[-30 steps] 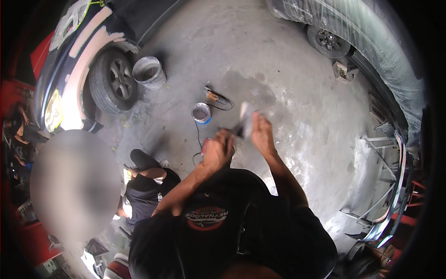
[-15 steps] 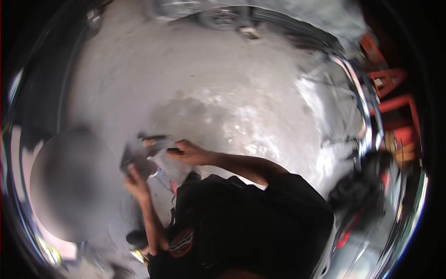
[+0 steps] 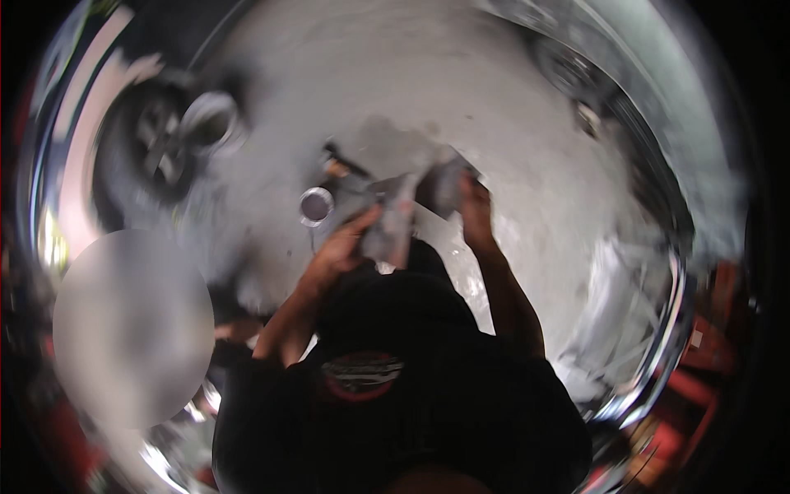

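My left hand [image 3: 344, 240] is closed on a pale grey sheet [image 3: 388, 235], thin and flat, held in front of my body. Close beside it, my right hand [image 3: 477, 210] grips a darker grey sheet [image 3: 439, 188] by its right edge. Motion blurs both sheets, and I cannot tell whether they are joined or what material they are. Beyond my left hand, a small round can [image 3: 316, 206] stands on the floor. A black tool with an orange-brown part [image 3: 339, 165] lies just past the can, its kind unclear.
A bucket [image 3: 211, 123] stands against a car wheel [image 3: 156, 144] at the left. Another vehicle's wheel [image 3: 568, 67] is at the far right. Metal framing [image 3: 621, 313] and red equipment [image 3: 691, 387] line the right side. Part of another person's arm [image 3: 237, 331] shows at lower left.
My view has swung to the left, bringing the bucket and wheel in. My right hand, earlier around a small dark object, now grips a sheet. Both hands have come close together.
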Demonstrator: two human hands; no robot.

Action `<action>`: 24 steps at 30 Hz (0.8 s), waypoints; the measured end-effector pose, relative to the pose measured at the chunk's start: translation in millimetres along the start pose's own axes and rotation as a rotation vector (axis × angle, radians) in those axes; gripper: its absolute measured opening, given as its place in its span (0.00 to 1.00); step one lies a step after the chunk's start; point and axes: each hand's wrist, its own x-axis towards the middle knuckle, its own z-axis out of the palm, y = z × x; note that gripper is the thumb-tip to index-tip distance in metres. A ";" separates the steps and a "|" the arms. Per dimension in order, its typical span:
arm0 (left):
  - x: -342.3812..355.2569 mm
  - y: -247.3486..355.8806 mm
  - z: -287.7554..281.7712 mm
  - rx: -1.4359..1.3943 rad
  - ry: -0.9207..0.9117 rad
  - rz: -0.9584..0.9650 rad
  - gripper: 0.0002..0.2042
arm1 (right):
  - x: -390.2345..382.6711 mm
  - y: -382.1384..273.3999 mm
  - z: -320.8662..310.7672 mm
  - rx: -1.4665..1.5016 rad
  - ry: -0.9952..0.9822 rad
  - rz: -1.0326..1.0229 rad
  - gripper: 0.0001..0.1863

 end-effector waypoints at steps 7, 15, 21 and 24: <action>-9.2 -45.7 -4.1 -0.344 0.434 0.278 0.22 | 0.8 -13.9 71.8 -0.163 -0.569 0.282 0.28; -37.4 -171.5 -105.9 -0.626 1.137 0.590 0.19 | 62.2 129.7 144.0 -0.351 -0.895 0.460 0.18; 23.3 -286.1 -130.3 -0.662 1.558 0.400 0.27 | 50.5 282.9 187.7 -0.851 -1.166 0.102 0.14; 42.9 -360.2 -148.2 -0.167 1.733 0.176 0.28 | 4.9 306.8 233.0 -0.924 -1.225 -0.128 0.08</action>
